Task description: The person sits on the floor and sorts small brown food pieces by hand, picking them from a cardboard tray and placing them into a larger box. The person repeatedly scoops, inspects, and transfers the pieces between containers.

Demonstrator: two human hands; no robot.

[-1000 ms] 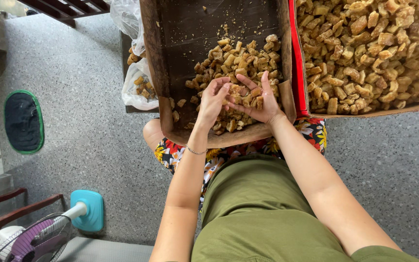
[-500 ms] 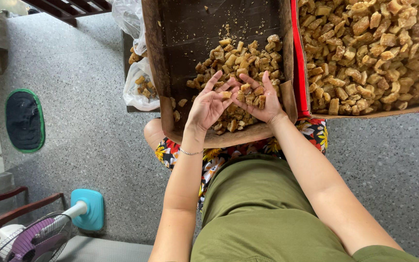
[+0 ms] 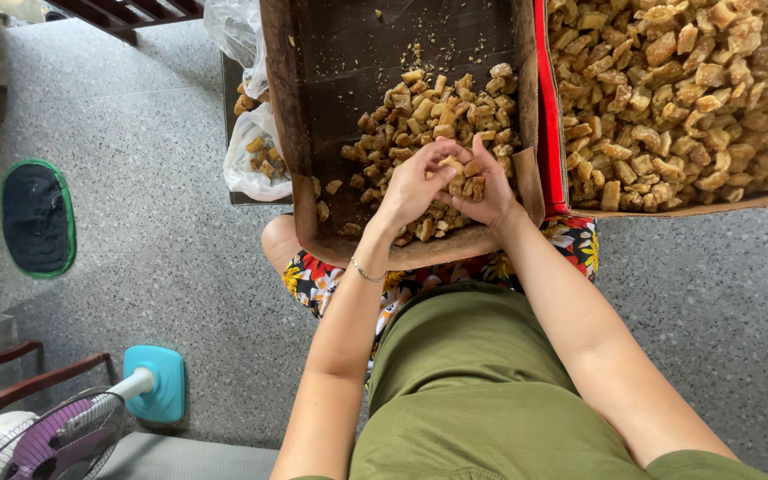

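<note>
Brown, crumbly chunks (image 3: 428,120) lie heaped in a dark cardboard tray (image 3: 313,107) that rests on the person's lap, and both hands meet over the near end of that heap. The left hand (image 3: 415,182) and right hand (image 3: 489,188) are cupped together, fingers (image 3: 466,153) curled inward and half closed around a small clump (image 3: 460,178) of the chunks, with several pieces showing between the palms. The hold looks loose, so a likely slip is pieces dropping through the gaps between the fingers, back into the tray or over its low near edge onto the floral cloth (image 3: 313,276) and the speckled floor (image 3: 135,222). The tray itself seems only balanced on the knees; a push on its near lip could tip it and send chunks toward the bag (image 3: 260,160) just beside it. Squeezing hard could also crumble the pieces, as the crumbs on the tray bottom suggest. A second, fuller box (image 3: 668,212) sits to the right, touching the tray along a red edge (image 3: 548,107). Compared with half a second ago, the hands have drawn closer: then the left palm was spread open over the heap with fingers splayed, and now it has folded in against the right. Tray, box, bag and the fan (image 3: 55,436) have not shifted.
</note>
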